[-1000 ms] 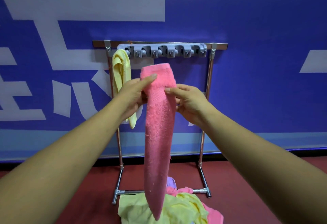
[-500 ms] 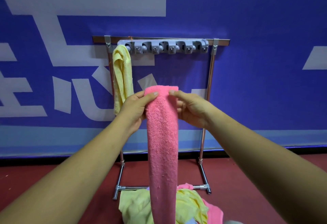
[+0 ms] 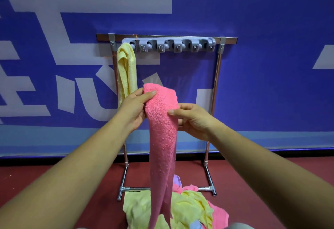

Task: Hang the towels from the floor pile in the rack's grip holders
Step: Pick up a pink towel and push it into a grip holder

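Observation:
A pink towel hangs long and folded in front of me, its lower end reaching the floor pile. My left hand pinches its upper left edge, thumb on the front. My right hand grips it lower on the right side. Above and behind stands the metal rack with a grey strip of grip holders. A yellow towel hangs from the leftmost holder. The other holders show nothing in them.
The pile on the red floor holds yellow, pink and pale purple towels, between the rack's feet and me. A blue wall with large white shapes stands right behind the rack.
The pink towel's top has come down and away from the holders. My right hand slid lower on the towel, and the top fold now leans left.

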### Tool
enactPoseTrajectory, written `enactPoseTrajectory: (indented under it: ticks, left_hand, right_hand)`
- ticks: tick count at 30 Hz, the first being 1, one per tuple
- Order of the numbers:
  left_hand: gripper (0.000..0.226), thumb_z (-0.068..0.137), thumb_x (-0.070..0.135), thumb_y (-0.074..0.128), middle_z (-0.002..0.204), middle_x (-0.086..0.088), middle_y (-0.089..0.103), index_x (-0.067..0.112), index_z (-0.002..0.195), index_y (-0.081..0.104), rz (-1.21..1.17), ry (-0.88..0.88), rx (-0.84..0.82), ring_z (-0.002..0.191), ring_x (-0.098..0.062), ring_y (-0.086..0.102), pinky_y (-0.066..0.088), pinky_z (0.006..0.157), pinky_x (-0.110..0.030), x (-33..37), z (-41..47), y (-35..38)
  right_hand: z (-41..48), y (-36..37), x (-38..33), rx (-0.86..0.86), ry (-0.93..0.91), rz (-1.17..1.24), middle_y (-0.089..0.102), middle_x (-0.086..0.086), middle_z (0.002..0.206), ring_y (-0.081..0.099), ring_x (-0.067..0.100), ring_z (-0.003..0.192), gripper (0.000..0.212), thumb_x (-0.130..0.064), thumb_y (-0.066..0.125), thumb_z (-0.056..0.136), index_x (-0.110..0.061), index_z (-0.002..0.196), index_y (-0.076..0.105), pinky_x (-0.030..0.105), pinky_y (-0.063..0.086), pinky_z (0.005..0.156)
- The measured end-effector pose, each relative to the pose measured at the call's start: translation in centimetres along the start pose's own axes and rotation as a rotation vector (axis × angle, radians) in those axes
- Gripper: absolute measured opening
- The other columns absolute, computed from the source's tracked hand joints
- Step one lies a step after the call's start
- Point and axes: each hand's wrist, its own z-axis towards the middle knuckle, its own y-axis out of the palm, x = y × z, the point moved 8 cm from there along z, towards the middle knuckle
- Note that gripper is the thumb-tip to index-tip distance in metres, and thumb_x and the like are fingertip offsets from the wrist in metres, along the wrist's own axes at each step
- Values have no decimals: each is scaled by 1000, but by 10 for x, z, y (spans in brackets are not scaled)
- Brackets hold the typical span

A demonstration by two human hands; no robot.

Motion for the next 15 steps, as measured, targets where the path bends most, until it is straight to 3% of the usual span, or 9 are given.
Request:
enactPoseTrajectory:
  ticks: [4,6,8,12,15]
  left_hand:
    - [10,95,15,63,94,-14,72,7,98,69,-67,-50,78,83,-21,69,59,77,-35,-9,-2,-8]
    - [30,93,34,64,94,-12,73,6,103,69,-54,-107,-25,86,-21,70,57,86,-37,-19,-6,-4]
    - [45,86,47,63,96,-8,75,9,110,69,107,-123,-146,89,-20,70,56,88,-38,-29,-11,0]
    - [22,88,15,66,100,-6,76,6,108,70,327,20,-211,92,-18,69,56,79,-27,-37,-16,-6]
    - [22,92,9,64,102,-10,75,4,113,69,370,41,-190,89,-17,69,57,76,-25,-39,-17,-8]
  right_hand:
    - [7,-6,-13,150,-57,-1,72,11,92,68,22,79,11,-9,75,86,-9,90,65,39,56,78]
    - [10,-9,-21,201,-69,7,72,10,89,67,24,81,10,-9,75,86,-9,88,65,42,55,80]
    - [11,-10,-28,244,-73,7,71,8,84,65,23,78,11,-9,74,86,-11,86,64,40,54,78]
    - [8,-16,-38,316,-47,66,67,10,76,64,20,63,10,-7,73,87,-8,87,64,30,56,59]
    - [8,-22,-33,310,18,67,66,10,79,64,19,66,8,-6,72,86,-7,80,67,34,56,69]
